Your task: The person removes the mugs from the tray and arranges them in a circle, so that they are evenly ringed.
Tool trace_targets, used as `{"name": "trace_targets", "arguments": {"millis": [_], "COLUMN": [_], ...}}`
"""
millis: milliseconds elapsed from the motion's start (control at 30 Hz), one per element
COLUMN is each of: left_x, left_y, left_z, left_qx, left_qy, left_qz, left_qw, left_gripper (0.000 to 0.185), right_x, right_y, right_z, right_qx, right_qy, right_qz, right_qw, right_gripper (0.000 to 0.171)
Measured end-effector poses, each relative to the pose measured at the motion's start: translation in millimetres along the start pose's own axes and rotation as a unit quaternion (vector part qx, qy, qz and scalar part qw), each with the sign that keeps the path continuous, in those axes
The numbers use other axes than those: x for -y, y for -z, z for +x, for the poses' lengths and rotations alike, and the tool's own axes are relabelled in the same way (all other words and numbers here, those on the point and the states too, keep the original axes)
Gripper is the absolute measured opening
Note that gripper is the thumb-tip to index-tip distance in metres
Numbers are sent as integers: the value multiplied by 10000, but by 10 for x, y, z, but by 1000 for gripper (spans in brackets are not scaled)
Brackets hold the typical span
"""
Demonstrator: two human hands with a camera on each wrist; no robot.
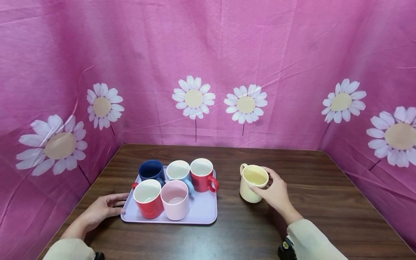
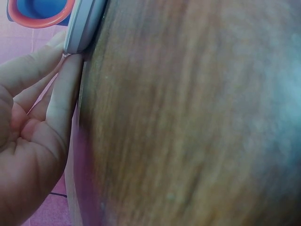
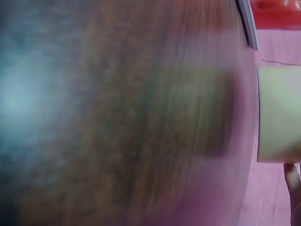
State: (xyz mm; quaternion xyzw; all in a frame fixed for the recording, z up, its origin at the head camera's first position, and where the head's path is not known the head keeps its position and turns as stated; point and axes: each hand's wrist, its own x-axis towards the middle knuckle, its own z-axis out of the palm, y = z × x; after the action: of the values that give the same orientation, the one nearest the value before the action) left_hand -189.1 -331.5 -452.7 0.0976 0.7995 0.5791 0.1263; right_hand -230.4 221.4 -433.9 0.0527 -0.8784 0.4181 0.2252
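While the right hand clasps it, the upright yellow mug points its handle left.

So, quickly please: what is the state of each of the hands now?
Left hand: open, fingers touching the lilac plastic tray.
Right hand: gripping the pale yellow mug.

Occluded, cropped and blurred regions

The wooden table is appearing heavily blurred in both wrist views. The right wrist view is cropping the yellow mug at its right edge, and only one fingertip of the right hand is showing. The left wrist view is cutting off the lavender tray and a red mug at the top. The head view is cropping both sleeves at the bottom.
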Motion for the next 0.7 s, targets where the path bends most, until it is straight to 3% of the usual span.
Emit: {"name": "trace_targets", "arguments": {"millis": [267,700], "left_x": [-9,12], "left_y": [-6,-4], "left_z": [-5,3], "left_qx": [-15,47], "left_qy": [23,-32], "left_qz": [12,-60], "left_qw": [10000,10000], "left_gripper": [67,63], "right_x": [-42,-97], "right_y": [-109,-176], "right_z": [123,329], "right_qx": [-401,-1158], "right_qy": [-360,-748], "right_qz": [-239,-181], "right_qw": [9983,9903], "right_gripper": [72,74]}}
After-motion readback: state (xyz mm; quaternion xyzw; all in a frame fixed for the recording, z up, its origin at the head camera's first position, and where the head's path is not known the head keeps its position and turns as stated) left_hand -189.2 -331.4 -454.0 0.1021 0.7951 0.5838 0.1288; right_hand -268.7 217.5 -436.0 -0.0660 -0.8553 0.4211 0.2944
